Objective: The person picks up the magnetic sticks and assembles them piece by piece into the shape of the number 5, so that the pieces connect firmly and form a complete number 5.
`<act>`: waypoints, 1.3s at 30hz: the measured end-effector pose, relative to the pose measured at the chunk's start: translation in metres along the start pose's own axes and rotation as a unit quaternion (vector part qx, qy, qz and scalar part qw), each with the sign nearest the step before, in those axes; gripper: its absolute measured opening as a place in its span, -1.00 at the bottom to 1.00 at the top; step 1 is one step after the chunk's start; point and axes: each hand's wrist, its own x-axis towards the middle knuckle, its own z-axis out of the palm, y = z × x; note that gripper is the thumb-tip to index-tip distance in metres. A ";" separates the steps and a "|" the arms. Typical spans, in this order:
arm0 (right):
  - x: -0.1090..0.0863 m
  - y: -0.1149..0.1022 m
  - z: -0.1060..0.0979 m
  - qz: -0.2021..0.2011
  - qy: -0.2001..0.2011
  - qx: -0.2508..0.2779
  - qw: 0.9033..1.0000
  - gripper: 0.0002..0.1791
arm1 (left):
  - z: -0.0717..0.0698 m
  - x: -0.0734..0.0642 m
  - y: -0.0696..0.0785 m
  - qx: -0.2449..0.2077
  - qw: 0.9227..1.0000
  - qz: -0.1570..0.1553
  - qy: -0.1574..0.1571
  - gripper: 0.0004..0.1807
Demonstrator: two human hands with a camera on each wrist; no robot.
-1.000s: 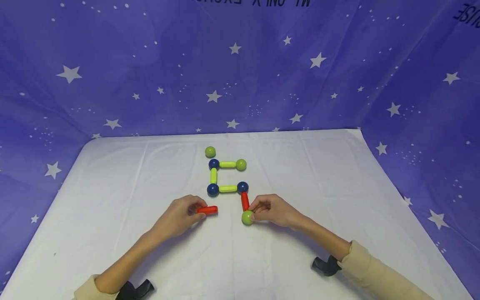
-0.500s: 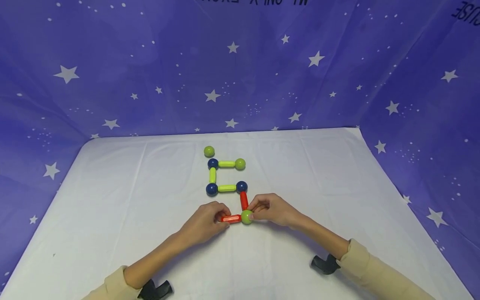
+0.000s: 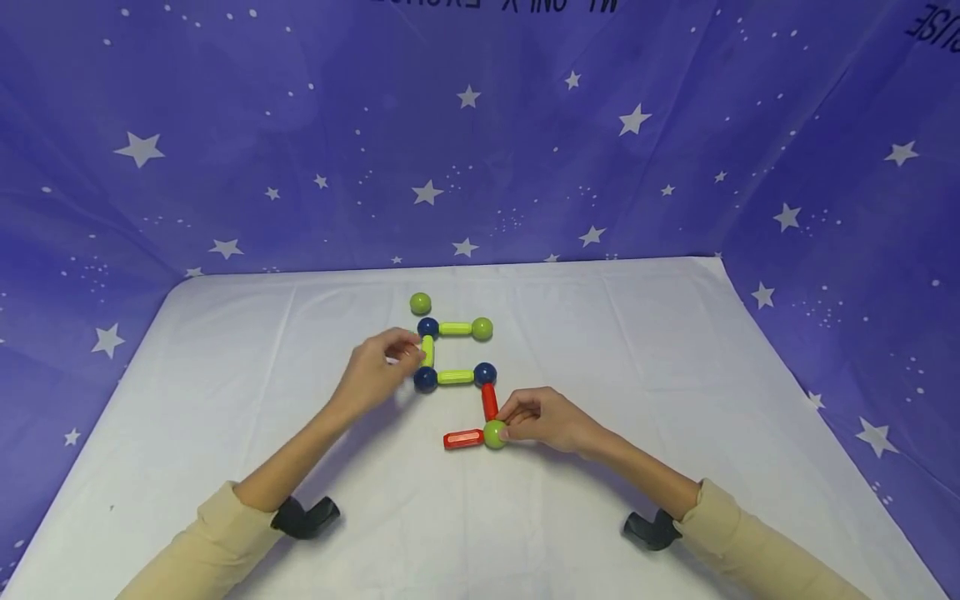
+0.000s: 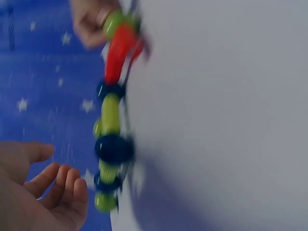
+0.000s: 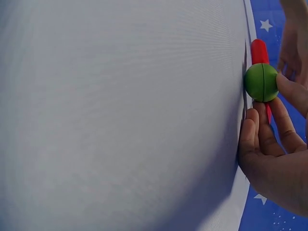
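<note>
A building-set figure of balls and rods lies on the white cloth. My right hand (image 3: 553,423) pinches its near green ball (image 3: 495,434) between thumb and fingers. From that ball one red rod (image 3: 489,402) runs up to a blue ball (image 3: 485,374), and another red rod (image 3: 462,439) points left with its outer end free. My left hand (image 3: 372,373) holds nothing; its fingertips overlap the upright yellow-green rod (image 3: 428,351) in the head view. In the left wrist view the fingers (image 4: 61,185) are loosely bent, apart from the figure.
A loose green ball (image 3: 420,303) lies behind the upper-left blue ball (image 3: 428,327). Another green ball (image 3: 482,329) ends the top yellow-green rod (image 3: 455,329). A purple starred curtain (image 3: 480,150) stands behind the table (image 3: 637,358).
My left hand brought the second red rod rightward to the near green ball, let it go there, then moved up and left. The right hand has stayed at the ball.
</note>
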 end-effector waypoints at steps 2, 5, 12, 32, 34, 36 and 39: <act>0.000 0.000 0.001 0.001 0.001 0.000 1.000 -0.81 | -0.008 0.018 -0.006 0.003 1.000 -0.022 0.021 -0.64; -0.001 0.001 0.001 0.003 0.003 0.003 1.000 -0.82 | -0.013 0.044 -0.017 0.021 0.999 -0.037 0.021 -0.52; 0.001 0.004 0.003 0.003 -0.001 0.005 1.000 -0.81 | -0.004 0.082 -0.041 0.073 0.997 -0.032 -0.001 -0.39; 0.001 0.003 -0.001 0.025 0.007 0.003 1.000 -0.85 | -0.009 0.077 -0.045 0.082 0.997 -0.008 -0.008 -0.56; 0.001 0.003 0.000 0.022 0.003 0.007 1.000 -0.84 | -0.009 0.076 -0.044 0.089 0.996 -0.004 -0.010 -0.57; 0.001 0.004 0.000 0.019 0.001 0.010 1.000 -0.83 | -0.011 0.074 -0.043 0.092 0.996 -0.004 -0.005 -0.59; 0.002 0.004 0.001 0.020 0.002 0.012 1.000 -0.83 | -0.017 0.067 -0.039 0.085 0.996 -0.009 0.003 -0.60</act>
